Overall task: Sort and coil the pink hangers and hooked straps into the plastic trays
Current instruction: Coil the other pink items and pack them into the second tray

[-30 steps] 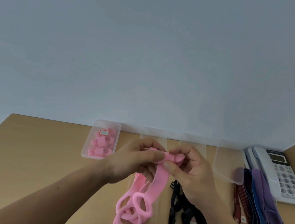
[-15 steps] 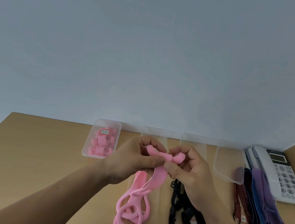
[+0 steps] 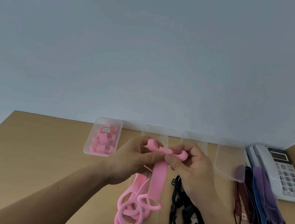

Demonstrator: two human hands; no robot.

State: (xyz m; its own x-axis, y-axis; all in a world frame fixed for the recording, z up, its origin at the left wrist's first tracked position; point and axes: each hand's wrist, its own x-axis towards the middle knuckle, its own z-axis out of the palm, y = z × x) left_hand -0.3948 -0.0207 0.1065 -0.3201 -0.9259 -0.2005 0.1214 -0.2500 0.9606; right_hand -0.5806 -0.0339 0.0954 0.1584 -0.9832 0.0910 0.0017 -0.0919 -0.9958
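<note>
My left hand (image 3: 132,159) and my right hand (image 3: 190,167) both pinch the folded top end of a pink strap hanger (image 3: 157,177), which hangs down over the desk. Its ring end dangles above a pile of more pink hangers (image 3: 129,210) lying near the front edge. A clear tray (image 3: 103,137) at the back left holds several coiled pink hangers. Black hooked straps (image 3: 183,215) lie to the right of the pink pile, partly hidden by my right wrist.
Three empty clear trays stand along the back wall, the rightmost (image 3: 229,162) beside a white desk telephone (image 3: 278,170). Red, blue and purple hooked straps (image 3: 262,207) lie in front of the phone. The wooden desk (image 3: 33,152) meets a pale wall.
Both hands have folded more of the pink hanger's top end into loops, and the dangling ring end has risen slightly off the pile.
</note>
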